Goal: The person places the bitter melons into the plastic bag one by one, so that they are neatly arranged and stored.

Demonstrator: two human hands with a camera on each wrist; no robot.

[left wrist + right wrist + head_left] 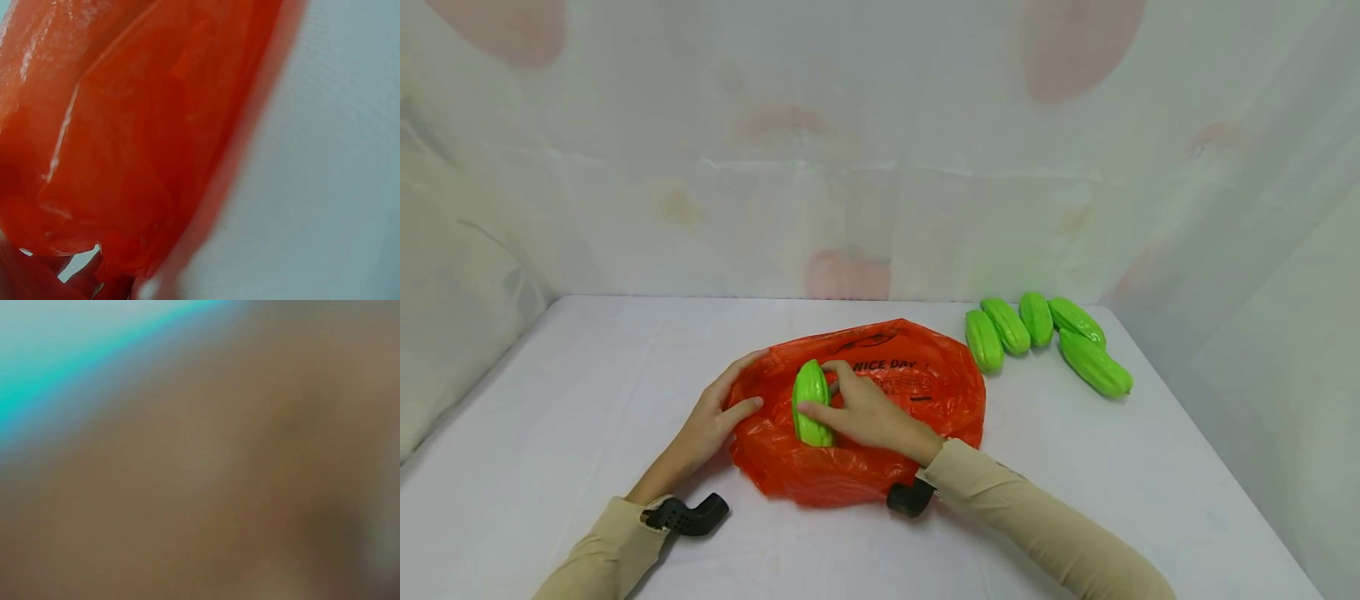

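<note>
Green fruits (810, 400): six; red bag (820, 482): one

"What stands behind the white worktop (587, 375)?"

"A pale, creased backdrop (955, 233); faded red patches (1082, 50) and smaller yellowish stains (679, 206) mark it."

"And at the sides?"

"A pale left sheet (460, 300); a greyish right sheet (1277, 275) with slanting folds; soft light over all."

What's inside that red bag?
In the mouth of the bag, the right hand holds a ribbed green fruit. The bag's near side covers the bottom, so I can't tell whether anything else lies there.
</note>
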